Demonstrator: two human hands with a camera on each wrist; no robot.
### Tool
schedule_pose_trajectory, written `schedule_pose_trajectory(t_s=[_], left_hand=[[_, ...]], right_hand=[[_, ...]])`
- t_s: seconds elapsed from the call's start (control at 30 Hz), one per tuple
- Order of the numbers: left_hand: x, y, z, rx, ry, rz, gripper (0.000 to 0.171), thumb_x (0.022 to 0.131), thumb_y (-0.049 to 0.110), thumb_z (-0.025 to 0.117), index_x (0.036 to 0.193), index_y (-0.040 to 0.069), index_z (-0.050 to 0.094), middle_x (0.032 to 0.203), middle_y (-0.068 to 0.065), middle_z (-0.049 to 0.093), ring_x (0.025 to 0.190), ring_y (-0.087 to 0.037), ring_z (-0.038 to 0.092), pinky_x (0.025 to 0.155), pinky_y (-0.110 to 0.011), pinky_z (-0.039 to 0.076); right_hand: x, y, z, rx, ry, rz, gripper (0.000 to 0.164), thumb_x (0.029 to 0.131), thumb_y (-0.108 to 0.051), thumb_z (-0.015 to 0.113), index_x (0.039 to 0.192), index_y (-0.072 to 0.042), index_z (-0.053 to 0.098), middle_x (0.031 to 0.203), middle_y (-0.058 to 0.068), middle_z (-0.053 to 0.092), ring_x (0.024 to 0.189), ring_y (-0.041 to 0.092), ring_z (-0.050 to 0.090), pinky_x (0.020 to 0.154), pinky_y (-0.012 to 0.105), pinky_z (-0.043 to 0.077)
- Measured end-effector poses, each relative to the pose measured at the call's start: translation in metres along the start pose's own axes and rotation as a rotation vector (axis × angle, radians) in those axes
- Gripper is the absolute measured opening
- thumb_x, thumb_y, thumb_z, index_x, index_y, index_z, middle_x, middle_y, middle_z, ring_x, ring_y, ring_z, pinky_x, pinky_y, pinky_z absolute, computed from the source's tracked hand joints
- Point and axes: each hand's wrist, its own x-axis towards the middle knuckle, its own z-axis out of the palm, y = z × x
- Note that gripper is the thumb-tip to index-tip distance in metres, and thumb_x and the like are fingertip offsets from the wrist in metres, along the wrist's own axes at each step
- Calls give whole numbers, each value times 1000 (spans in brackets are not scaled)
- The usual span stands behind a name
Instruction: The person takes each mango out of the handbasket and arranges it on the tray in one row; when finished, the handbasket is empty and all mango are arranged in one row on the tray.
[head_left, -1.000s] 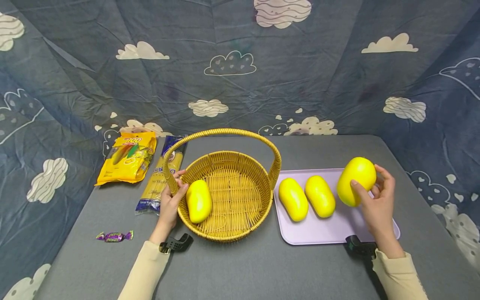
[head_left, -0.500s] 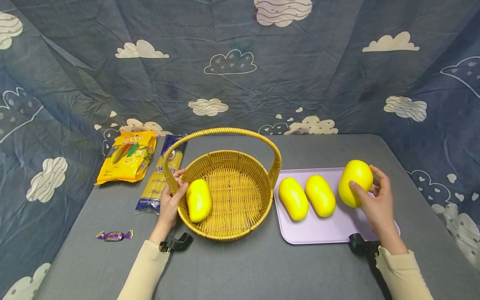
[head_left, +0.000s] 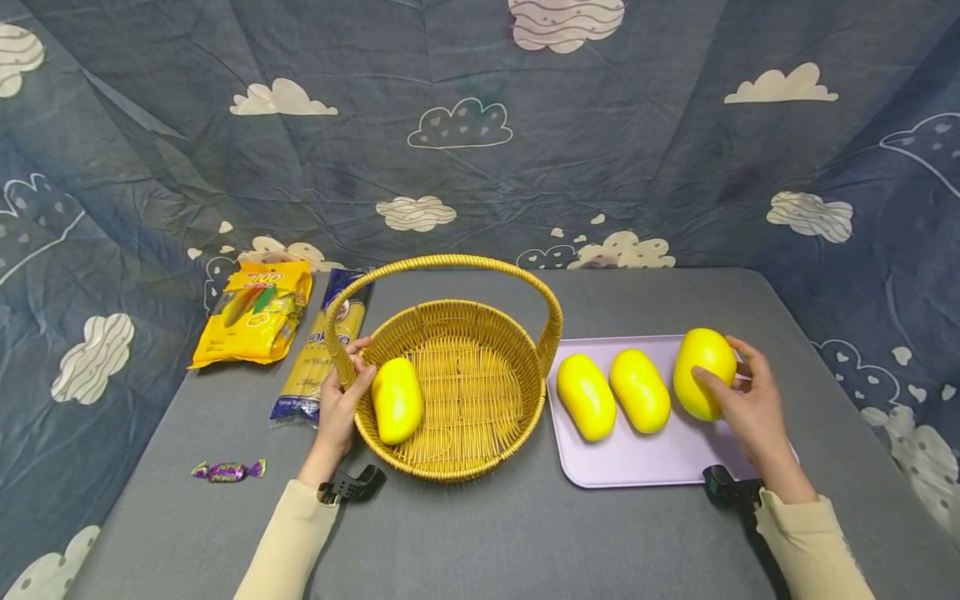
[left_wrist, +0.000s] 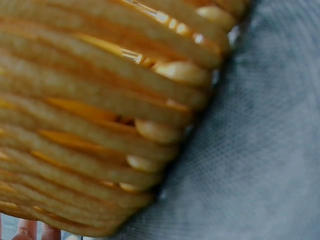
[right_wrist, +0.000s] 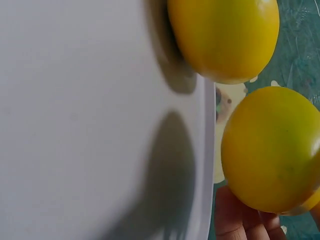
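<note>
Right hand [head_left: 753, 408]: we see it holding a glossy, oval yellow mango [head_left: 705, 354], thumb across its front and fingers round its right side, the grip spread wide by the fruit.
Mango's place: at the tray's right part; it looks held just above the surface, though from these angles we cannot be sure it is free of it.
Smooth skin: we judge it could slip, so we would press thumb and fingers from opposite sides, tilt it little and give its neighbour room.
Left hand [head_left: 341, 408]: it grips the basket's left edge near the handle's foot, thumb towards the inside; we think holding there, without pulling, steadies it best.
Lilac tray: this flat, rounded rectangular tray [head_left: 630, 462] bears a first tray mango [head_left: 587, 397] and a second tray mango [head_left: 640, 392], both yellow, lying close together.
Wicker basket: this round, golden-brown woven basket [head_left: 468, 392], its arched handle upright, has one yellow basket mango [head_left: 398, 402] against the left wall.
</note>
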Motion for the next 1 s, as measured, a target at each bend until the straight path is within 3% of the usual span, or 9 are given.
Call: schedule_pose_trajectory(t_s=[0.3, 0.63, 1.0], left_hand=[[0, -1, -1, 0, 4, -3, 13, 92, 0, 56, 87, -2, 44, 137, -21, 44, 128, -25, 36, 104, -30, 26], [1, -1, -1, 4, 6, -5, 13, 92, 0, 56, 87, -2, 45, 136, -20, 45, 128, -25, 36, 104, -30, 27], [0, 0, 1, -7, 11, -13, 12, 93, 1, 57, 86, 8, 49, 134, -18, 47, 126, -25, 36, 101, -29, 28]], right_hand=[[0, 0, -2, -30, -80, 4, 80, 85, -54, 62, 150, -28, 23, 130, 19, 39, 98, 27, 38, 69, 33, 38], [-1, -1, -2, -53, -169, 41, 91, 83, -61, 60, 151, -18, 17, 135, 28, 33, 111, 44, 34, 72, 39, 39], [1, -1, -2, -80, -205, 69, 94, 82, -65, 58, 150, -14, 19, 129, 28, 35, 107, 41, 35, 71, 39, 37]])
